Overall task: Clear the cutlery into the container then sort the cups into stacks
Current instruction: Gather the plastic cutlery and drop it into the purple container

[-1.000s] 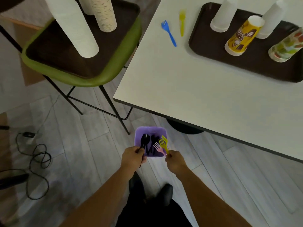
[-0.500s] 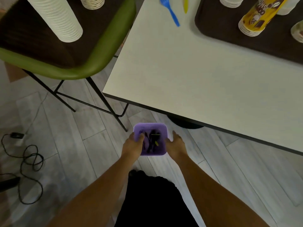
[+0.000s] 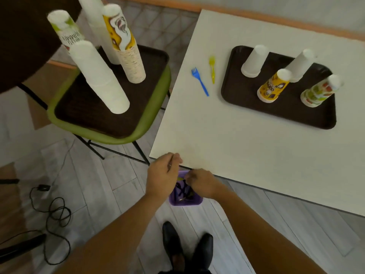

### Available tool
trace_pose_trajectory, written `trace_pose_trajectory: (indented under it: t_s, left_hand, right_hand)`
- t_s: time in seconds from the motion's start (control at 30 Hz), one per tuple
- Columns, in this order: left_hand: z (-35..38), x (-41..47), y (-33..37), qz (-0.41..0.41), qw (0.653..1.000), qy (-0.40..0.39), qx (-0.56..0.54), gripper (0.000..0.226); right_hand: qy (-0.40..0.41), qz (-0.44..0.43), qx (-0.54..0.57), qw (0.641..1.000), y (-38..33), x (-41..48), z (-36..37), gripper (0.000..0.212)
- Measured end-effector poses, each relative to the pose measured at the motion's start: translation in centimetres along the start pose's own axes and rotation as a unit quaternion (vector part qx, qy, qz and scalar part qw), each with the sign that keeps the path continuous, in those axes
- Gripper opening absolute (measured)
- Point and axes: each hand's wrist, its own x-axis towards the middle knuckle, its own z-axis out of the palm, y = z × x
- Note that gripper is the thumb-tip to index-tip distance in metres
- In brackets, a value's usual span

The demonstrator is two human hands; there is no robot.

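Note:
A purple container with dark cutlery inside hangs just below the near left corner of the white table. My left hand grips its left side and my right hand its right side. A blue fork and a yellow fork lie on the table, left of a brown tray. Upside down on that tray stand two white cups, a yellow cup stack and a green patterned cup stack.
A green chair to the left carries another brown tray with tall stacks: white, yellow-brown, green-white. A black cable lies on the floor. My black shoes are below.
Both hands took the purple container by its sides and raised it to the table's near corner. My view lifted, so the forks, tray and chair stacks are in full view.

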Motion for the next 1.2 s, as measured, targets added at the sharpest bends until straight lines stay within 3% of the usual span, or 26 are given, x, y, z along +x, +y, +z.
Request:
trace_pose_trajectory:
  t_s: [0.17, 0.47, 0.6, 0.73, 0.87, 1.0, 1.2]
  left_hand:
    - [-1.9, 4.0, 5.0, -0.003, 0.998, 0.023, -0.055, 0.032]
    - [0.5, 13.1, 11.1, -0.034, 0.997, 0.020, -0.059, 0.011]
    - [3.8, 18.6, 11.8, -0.024, 1.000, 0.003, -0.010, 0.027]
    - [7.2, 23.3, 12.7, -0.027, 0.994, -0.003, 0.103, 0.038]
    - [10.1, 26.9, 12.4, -0.043, 0.984, -0.025, 0.171, 0.041]
    - [11.7, 28.5, 11.6, -0.029, 0.966, -0.039, 0.254, 0.042]
    - [11.9, 29.9, 10.6, -0.022, 0.947, -0.018, 0.319, 0.020]
  right_hand:
    - [-0.035, -0.036, 0.202, 0.978, -4.2, -2.5, -6.5, 0.018]
    - [0.213, -0.064, 0.302, 0.927, -6.2, 0.8, -19.1, 0.019]
    - [0.260, -0.056, 0.240, 0.934, -6.5, 5.0, -24.2, 0.029]
    - [0.254, -0.058, 0.159, 0.952, -6.4, 10.0, -28.4, 0.043]
    - [0.247, -0.076, -0.009, 0.966, -6.8, 14.6, -31.4, 0.053]
    - [0.220, -0.089, -0.149, 0.960, -7.4, 17.3, -33.1, 0.053]
    - [0.226, -0.067, -0.296, 0.926, -7.7, 20.3, -32.9, 0.035]
